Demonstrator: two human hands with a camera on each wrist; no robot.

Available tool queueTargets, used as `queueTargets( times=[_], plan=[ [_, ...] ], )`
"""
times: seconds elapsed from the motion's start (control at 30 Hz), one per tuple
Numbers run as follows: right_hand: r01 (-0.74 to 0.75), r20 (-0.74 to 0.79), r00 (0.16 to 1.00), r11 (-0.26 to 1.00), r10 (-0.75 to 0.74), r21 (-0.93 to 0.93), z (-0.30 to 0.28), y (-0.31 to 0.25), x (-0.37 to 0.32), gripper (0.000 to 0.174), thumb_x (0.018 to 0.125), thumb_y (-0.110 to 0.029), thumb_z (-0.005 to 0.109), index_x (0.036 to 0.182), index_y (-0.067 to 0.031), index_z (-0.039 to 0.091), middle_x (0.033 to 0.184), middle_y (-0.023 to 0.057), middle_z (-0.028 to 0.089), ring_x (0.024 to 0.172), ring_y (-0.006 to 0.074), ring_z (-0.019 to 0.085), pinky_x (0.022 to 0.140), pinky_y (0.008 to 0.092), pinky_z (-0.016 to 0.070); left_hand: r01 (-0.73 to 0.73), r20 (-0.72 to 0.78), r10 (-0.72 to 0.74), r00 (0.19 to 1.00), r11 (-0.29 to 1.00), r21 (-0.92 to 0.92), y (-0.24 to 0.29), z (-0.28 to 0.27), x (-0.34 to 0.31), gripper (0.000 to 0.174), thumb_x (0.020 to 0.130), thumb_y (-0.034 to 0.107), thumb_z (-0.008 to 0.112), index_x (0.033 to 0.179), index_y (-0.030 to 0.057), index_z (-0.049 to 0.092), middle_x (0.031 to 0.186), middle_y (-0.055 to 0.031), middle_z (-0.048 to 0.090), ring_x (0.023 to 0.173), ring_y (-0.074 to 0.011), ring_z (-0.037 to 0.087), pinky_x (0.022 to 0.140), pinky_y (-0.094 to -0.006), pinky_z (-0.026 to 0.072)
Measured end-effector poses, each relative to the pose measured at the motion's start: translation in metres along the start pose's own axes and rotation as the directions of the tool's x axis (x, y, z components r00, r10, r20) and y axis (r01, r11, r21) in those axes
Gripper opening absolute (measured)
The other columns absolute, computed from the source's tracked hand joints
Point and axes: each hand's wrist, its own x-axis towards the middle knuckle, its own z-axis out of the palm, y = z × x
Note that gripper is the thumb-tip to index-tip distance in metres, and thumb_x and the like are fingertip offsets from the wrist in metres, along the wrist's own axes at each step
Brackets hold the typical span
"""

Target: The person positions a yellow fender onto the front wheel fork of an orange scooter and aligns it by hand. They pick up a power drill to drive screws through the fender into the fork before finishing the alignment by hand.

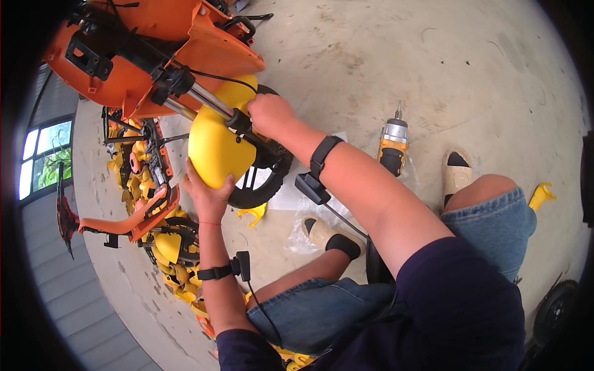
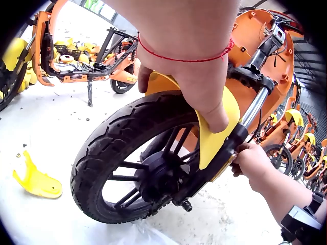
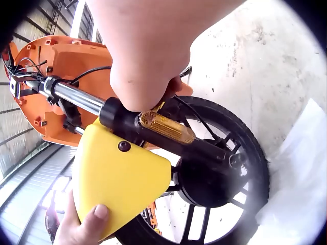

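My left hand holds the yellow front fender by its end, thumb on one side and fingers on the other. The fender sits over the black front wheel, between the fork legs. My right hand is at the black lower fork leg, its fingers bent in close to the fender's edge. Those fingertips are hidden, and I cannot tell what they hold. Near them, an amber reflector is fixed on the fork leg. A dark bolt head shows in the fender's side.
A yellow and black power drill lies on the concrete floor. Loose yellow parts and clear plastic film lie near the wheel. The orange front body panel rises above the fork. An orange frame and rows of partly built scooters stand around.
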Motion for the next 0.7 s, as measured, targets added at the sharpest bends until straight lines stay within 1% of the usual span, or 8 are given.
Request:
queueTargets(
  times=[0.13,0.17,0.27,0.37,0.47,0.57,0.67,0.7],
  plan=[
    [-0.251,0.198,0.955,0.956,0.219,0.151,-0.008,-0.003,0.008,0.024,0.078,-0.019,0.061,0.091,-0.0044,0.074,0.099,0.0173,0.071,0.094,0.0342,0.068,0.080,0.0451,0.0544,-0.005,-0.004,0.005,1.000,1.000,0.017,0.000,0.000,0.000,0.112,0.065,0.036,0.083,0.152,0.0035,0.020,0.133,-0.0290,0.032,0.123,-0.0450,0.039,0.107,-0.0497,0.0360],
    [-0.329,0.197,0.937,0.921,0.290,0.208,-0.010,-0.005,0.007,0.025,0.081,-0.020,0.058,0.093,-0.0035,0.073,0.101,0.0175,0.071,0.095,0.0339,0.068,0.081,0.0451,0.0539,0.006,-0.007,-0.006,1.000,1.000,-0.007,0.003,-0.001,-0.001,0.111,0.066,0.035,0.083,0.151,0.0035,0.021,0.132,-0.0287,0.032,0.122,-0.0448,0.041,0.105,-0.0498,0.0373],
    [-0.384,0.192,0.918,0.899,0.347,0.212,-0.003,-0.003,0.018,0.028,0.085,-0.023,0.056,0.093,-0.0032,0.073,0.102,0.0178,0.071,0.096,0.0337,0.068,0.082,0.0444,0.0538,-0.010,-0.029,0.010,1.000,1.000,-0.013,0.002,0.001,-0.001,0.110,0.066,0.035,0.084,0.151,0.0034,0.021,0.132,-0.0291,0.032,0.121,-0.0447,0.042,0.105,-0.0495,0.0381],
    [-0.373,0.272,0.909,0.907,0.315,0.198,-0.005,0.002,0.022,0.029,0.087,-0.027,0.060,0.093,-0.0016,0.073,0.101,0.0179,0.071,0.096,0.0346,0.067,0.082,0.0444,0.0534,-0.013,-0.027,0.013,1.000,1.000,0.001,0.000,0.001,-0.002,0.110,0.066,0.035,0.084,0.151,0.0029,0.021,0.132,-0.0294,0.032,0.122,-0.0446,0.041,0.105,-0.0493,0.0379],
    [-0.380,0.070,0.921,0.842,0.384,0.382,-0.001,0.004,0.010,0.027,0.087,-0.027,0.066,0.093,-0.0009,0.072,0.098,0.0176,0.070,0.093,0.0357,0.067,0.080,0.0448,0.0531,0.000,-0.031,0.000,1.000,1.000,-0.001,0.002,0.001,-0.002,0.110,0.067,0.036,0.084,0.151,0.0025,0.021,0.132,-0.0296,0.032,0.122,-0.0444,0.040,0.105,-0.0490,0.0369],
    [-0.304,0.045,0.946,0.826,0.322,0.475,0.006,0.007,0.001,0.021,0.086,-0.022,0.068,0.091,-0.0014,0.071,0.098,0.0175,0.070,0.091,0.0364,0.066,0.079,0.0457,0.0526,-0.001,-0.021,0.001,1.000,1.000,-0.021,0.005,-0.001,-0.001,0.111,0.067,0.036,0.084,0.151,0.0024,0.021,0.133,-0.0299,0.032,0.124,-0.0444,0.039,0.107,-0.0490,0.0355],
    [-0.179,-0.100,0.965,0.888,0.241,0.423,0.015,0.005,-0.006,0.015,0.086,-0.017,0.065,0.087,-0.0028,0.071,0.096,0.0172,0.069,0.089,0.0361,0.066,0.078,0.0458,0.0526,0.011,-0.013,-0.012,1.000,0.999,-0.049,0.007,-0.001,-0.001,0.111,0.066,0.036,0.084,0.151,0.0026,0.020,0.133,-0.0300,0.032,0.124,-0.0442,0.038,0.107,-0.0488,0.0346],
    [-0.138,-0.140,0.967,0.900,0.213,0.413,0.018,0.005,-0.009,0.015,0.086,-0.016,0.065,0.088,-0.0024,0.071,0.094,0.0174,0.068,0.088,0.0365,0.066,0.078,0.0457,0.0523,0.007,-0.012,-0.008,1.000,0.999,-0.043,0.006,-0.001,-0.001,0.112,0.066,0.036,0.084,0.151,0.0027,0.020,0.133,-0.0301,0.032,0.124,-0.0442,0.038,0.107,-0.0489,0.0346]
  ],
)
